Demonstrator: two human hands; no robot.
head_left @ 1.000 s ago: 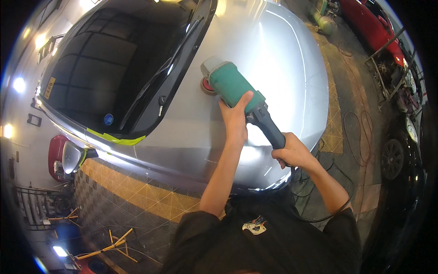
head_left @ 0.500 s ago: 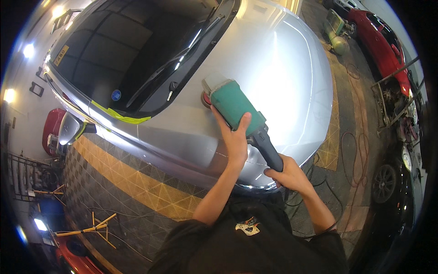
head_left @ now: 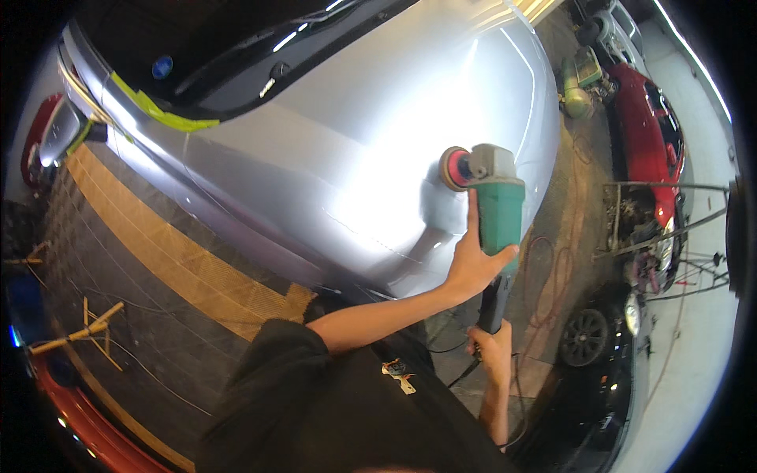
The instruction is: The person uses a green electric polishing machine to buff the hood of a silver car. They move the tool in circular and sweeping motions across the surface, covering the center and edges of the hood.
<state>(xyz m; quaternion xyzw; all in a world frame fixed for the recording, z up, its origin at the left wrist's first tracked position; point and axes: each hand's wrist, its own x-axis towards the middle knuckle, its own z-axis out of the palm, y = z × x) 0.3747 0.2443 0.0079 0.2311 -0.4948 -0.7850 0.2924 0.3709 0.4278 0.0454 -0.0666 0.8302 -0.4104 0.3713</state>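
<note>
Polisher (head_left: 502, 217) has shifted R across the silver hood (head_left: 315, 169) vs. half a sec ago: then close by the windscreen base, now nr the hood's R edge, w/ its body turned to run almost straight near-to-far. Pad (head_left: 454, 169) sits at the far end on the L side, seen nearly edge-on; can't tell if it's touching the paint. L hand (head_left: 473, 266) is clamped round the green body, thumb over the near end; R hand (head_left: 494, 347) is wrapped round the black handle, nearer the person.

Edges/room: lots of bare hood to L & far of pad; only a narrow strip to R before the hood curves off. Near edge of hood runs close to the person's shirt (head_left: 347, 394). On R, a floor lane separates hood from black car (head_left: 583, 402) (near) & red car (head_left: 643, 126) (far), w/ a reddish hose (head_left: 540, 272) looped in it.

Materials: hood smooth, glossy, gently domed, w/ bright glare mid-panel. Pad round & flat, red backing, dull rim. Polisher head bare grey metal, blocky. Yellow-green tape (head_left: 162, 110), crinkled, along glass corner, far L. Floor tiles (head_left: 181, 244) ribbed, yellow band beside dark grey.
</note>
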